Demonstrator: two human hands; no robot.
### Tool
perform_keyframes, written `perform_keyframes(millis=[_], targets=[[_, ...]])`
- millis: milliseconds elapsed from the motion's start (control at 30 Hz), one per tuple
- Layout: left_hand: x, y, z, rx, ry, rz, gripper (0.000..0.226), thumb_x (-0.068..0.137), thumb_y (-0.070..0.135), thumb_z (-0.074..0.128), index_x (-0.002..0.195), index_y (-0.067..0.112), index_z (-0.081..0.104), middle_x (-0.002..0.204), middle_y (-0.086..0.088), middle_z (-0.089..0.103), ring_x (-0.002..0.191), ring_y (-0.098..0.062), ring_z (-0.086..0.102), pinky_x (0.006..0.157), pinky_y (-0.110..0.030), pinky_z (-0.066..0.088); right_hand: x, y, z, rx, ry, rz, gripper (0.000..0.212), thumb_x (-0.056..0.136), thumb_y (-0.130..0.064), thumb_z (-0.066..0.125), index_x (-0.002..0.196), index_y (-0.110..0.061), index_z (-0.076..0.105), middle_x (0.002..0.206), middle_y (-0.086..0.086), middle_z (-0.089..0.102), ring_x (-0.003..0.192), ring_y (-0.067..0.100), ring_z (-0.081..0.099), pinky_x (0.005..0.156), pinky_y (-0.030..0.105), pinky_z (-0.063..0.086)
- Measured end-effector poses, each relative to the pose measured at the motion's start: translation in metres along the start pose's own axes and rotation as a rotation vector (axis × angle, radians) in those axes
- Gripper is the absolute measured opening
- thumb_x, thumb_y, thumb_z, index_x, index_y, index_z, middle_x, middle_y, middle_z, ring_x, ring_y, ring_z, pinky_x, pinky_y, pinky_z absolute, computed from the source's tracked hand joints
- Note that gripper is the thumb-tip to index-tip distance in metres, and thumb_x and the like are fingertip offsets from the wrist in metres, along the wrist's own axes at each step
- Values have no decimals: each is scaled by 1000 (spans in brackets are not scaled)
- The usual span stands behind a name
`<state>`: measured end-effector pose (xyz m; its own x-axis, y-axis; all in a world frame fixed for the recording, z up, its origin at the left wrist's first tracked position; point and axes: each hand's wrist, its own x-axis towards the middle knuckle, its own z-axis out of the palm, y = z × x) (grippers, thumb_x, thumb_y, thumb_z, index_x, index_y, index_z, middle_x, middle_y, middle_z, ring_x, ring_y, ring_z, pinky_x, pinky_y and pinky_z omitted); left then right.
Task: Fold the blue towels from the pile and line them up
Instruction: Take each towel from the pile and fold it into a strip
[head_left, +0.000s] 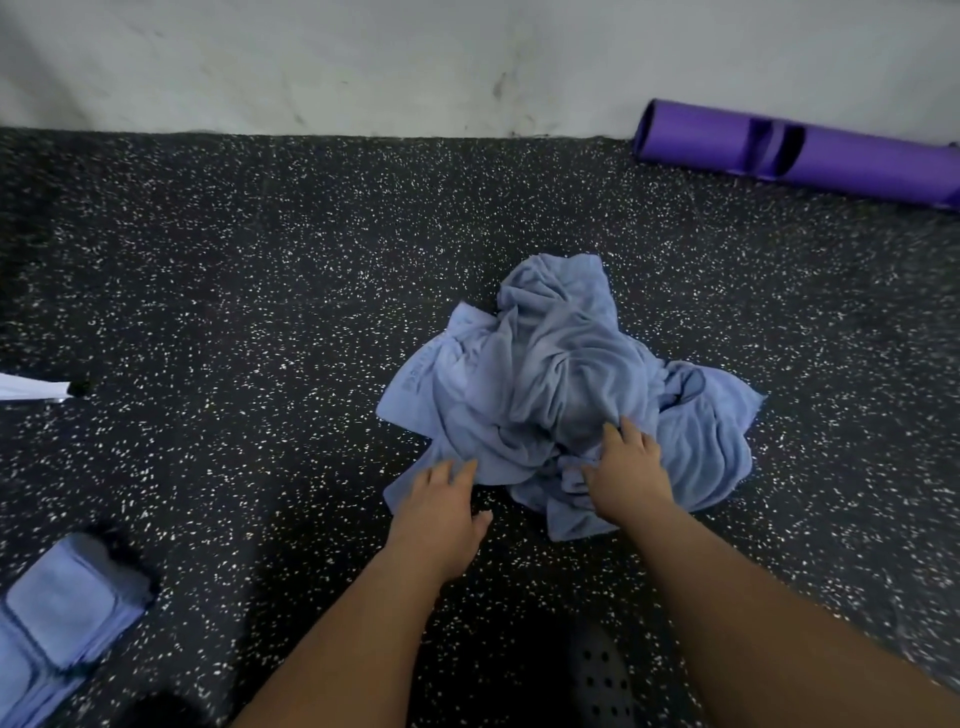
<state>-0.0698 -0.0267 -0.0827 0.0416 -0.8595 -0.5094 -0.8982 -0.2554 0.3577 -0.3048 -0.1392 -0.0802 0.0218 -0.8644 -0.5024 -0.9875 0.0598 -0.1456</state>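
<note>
A crumpled pile of blue towels (561, 384) lies on the black speckled floor, a little right of centre. My right hand (626, 467) rests on the near side of the pile, fingers spread over the cloth. My left hand (441, 512) reaches the pile's near-left edge, fingers straight and touching the cloth; it grips nothing that I can see. Folded blue towels (62, 613) sit in a row at the bottom left, partly cut off by the frame edge.
A purple cylinder with a cut-out handle (800, 150) lies by the white wall (363, 62) at the far right. A white object (31, 387) pokes in at the left edge. A black perforated shoe (602, 675) shows at the bottom.
</note>
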Motion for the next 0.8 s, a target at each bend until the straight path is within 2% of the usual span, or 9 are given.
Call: perform_keyframes(millis=[67,167,233,300,333,467,600,700,800], targets=[[-1,3,-4,5,16,17,77,106,54,50,168,24,15,173,-6,20,159,-30,17,128,-45,23,-4,0,-7,40,77,-23,63,108,-26,47,166,-18,25,174,1,16,158,30,18,123,50,34],[-6,9,-18,6,51,46,77,105,53,52,168,25,16,172,-4,22,157,-29,19,127,-45,27,-15,-3,-26,156,247,-85,48,108,-24,49,156,-20,49,162,0,45,147,27,40,115,46,44],[-10,16,-33,-7,72,69,75,105,50,53,167,26,18,171,-3,22,156,-28,21,126,-46,30,-27,-9,-45,255,336,-129,37,105,-26,58,142,-26,65,142,0,64,126,24,59,99,43,55],[-17,24,-52,-4,100,100,75,105,48,55,167,27,19,170,-2,24,155,-27,23,124,-47,32,-42,-17,-68,386,370,-146,26,101,-28,66,126,-32,74,119,-5,75,93,17,70,77,37,59],[-21,28,-61,-2,117,118,75,104,47,55,167,27,19,170,-1,25,154,-26,24,124,-46,32,-50,-21,-80,434,376,-166,22,100,-27,69,119,-34,77,112,-9,77,84,13,69,73,35,59],[-47,42,-99,-12,177,169,74,105,46,56,167,26,21,168,1,28,154,-25,26,124,-42,32,-81,-34,-128,498,369,-286,18,93,-23,79,96,-41,79,95,-18,78,88,4,71,84,33,59],[-84,58,-143,-22,257,229,71,103,50,59,163,25,30,165,-1,35,151,-27,33,124,-44,33,-117,-47,-172,595,369,-393,12,89,-22,85,95,-32,83,87,-16,79,85,2,74,86,35,62],[-117,68,-175,-48,353,277,72,101,54,62,162,25,36,161,-1,44,147,-26,41,121,-45,38,-149,-58,-200,679,370,-443,13,87,-22,87,94,-32,84,88,-13,80,85,4,76,85,38,64],[-150,74,-203,-125,453,339,69,97,59,64,156,28,45,152,2,55,139,-21,51,114,-45,46,-182,-70,-221,753,365,-485,16,87,-19,86,89,-35,83,84,-15,80,80,3,76,75,33,63]])
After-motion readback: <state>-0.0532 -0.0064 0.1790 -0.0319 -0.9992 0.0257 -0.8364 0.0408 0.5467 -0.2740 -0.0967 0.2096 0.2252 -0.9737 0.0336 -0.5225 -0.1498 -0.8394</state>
